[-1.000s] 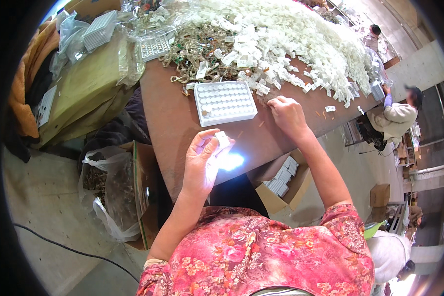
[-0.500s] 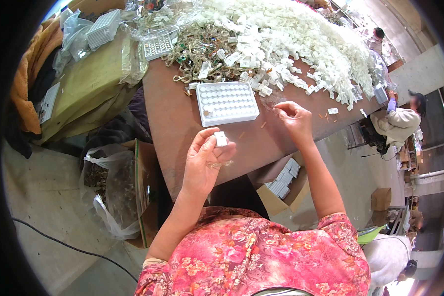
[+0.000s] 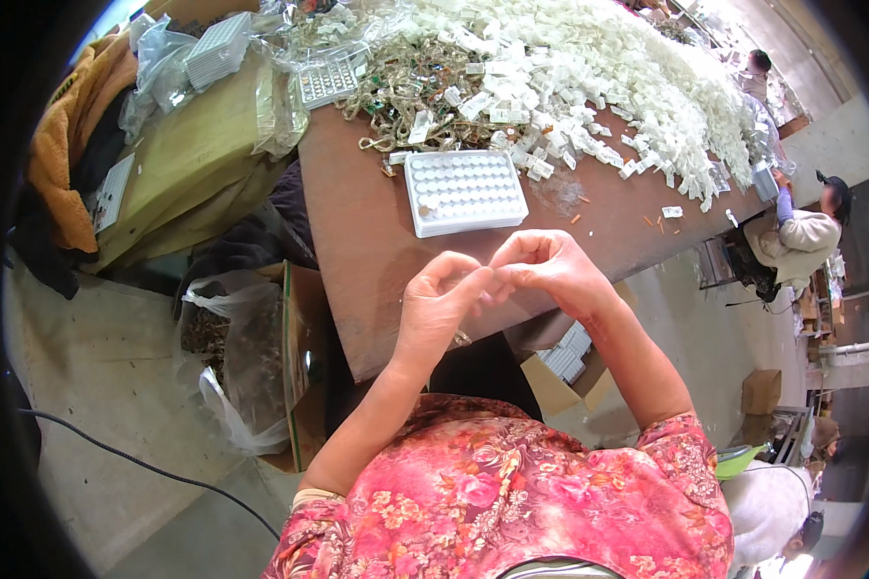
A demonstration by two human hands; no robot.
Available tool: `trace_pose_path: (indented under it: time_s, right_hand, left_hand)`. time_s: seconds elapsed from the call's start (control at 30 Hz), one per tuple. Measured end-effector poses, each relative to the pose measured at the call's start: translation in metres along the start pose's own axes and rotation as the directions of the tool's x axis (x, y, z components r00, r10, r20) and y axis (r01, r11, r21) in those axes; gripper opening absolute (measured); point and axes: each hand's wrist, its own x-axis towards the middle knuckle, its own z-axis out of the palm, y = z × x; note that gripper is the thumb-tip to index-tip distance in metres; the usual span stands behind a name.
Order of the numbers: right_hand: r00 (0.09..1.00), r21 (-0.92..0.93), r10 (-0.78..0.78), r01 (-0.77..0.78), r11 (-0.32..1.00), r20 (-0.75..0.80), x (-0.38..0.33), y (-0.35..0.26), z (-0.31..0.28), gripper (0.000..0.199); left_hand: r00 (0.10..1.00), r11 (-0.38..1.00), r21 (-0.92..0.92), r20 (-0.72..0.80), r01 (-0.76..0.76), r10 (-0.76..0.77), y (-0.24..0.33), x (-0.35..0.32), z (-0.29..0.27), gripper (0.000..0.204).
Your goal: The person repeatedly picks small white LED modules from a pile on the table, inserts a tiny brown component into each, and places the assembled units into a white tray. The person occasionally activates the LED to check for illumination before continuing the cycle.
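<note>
1. Your left hand and right hand are together, fingertips meeting above the tabletop by its near edge; whether they grip anything, I can't tell.
2. A small glinting strand shows just below your left hand, near that edge.
3. The step looks like fine two-handed fingertip work, nearer you than the white tray, which sits in from the tabletop's left edge.
4. The next move seems to call for a light, steady pinch.

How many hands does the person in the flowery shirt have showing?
2: the left hand and, close beside it, the right hand, both below the white tray in the picture.
</note>
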Motion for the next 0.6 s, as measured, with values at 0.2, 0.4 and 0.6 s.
trace_pose_path:
  time_s: [0.2,0.4,0.6]
  right_hand:
    - [0.985,-0.005,-0.103,0.103,0.995,-0.135,0.000,0.015,0.021,0.015]
    - [0.880,-0.164,-0.284,0.239,0.957,-0.380,-0.001,0.033,0.044,0.009]
    - [0.801,-0.310,-0.369,0.242,0.920,-0.472,0.001,0.037,0.052,0.010]
  left_hand:
    - [0.997,0.986,-0.166,-0.067,0.019,-0.030,0.002,0.004,-0.008,0.009]
    - [0.995,0.992,-0.120,-0.100,-0.027,0.015,0.001,0.003,-0.005,0.010]
    - [0.993,0.997,-0.034,-0.105,-0.066,0.062,-0.001,0.001,-0.003,0.009]
